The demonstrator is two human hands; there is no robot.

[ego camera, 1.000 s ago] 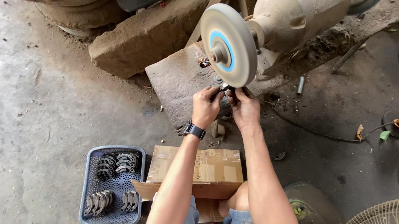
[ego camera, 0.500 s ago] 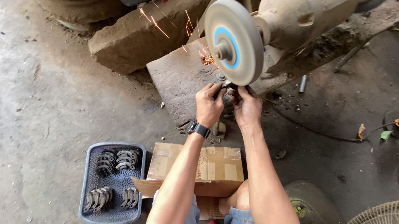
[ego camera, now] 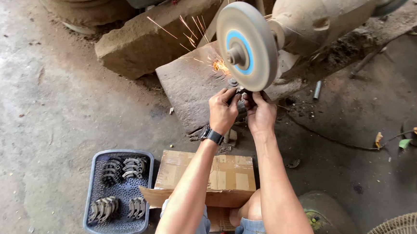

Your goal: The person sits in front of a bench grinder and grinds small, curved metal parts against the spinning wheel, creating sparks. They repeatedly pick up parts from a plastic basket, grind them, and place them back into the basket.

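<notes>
Both hands press a small dark metal part (ego camera: 240, 96) against the grey round grinding wheel (ego camera: 246, 45).
Left hand (ego camera: 222, 111) and right hand (ego camera: 260, 113) grip it between them, under the wheel's rim; orange sparks (ego camera: 217, 63) fly leftward.

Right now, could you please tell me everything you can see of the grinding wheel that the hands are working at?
The grinding wheel is a thick, round, pale grey disc with a blue ring around a metal hub, mounted on the end of a dusty beige motor housing. It stands upright, edge toward the camera. Orange sparks fly left from its lower edge, where the left hand and right hand press a small dark piece against it.
</notes>
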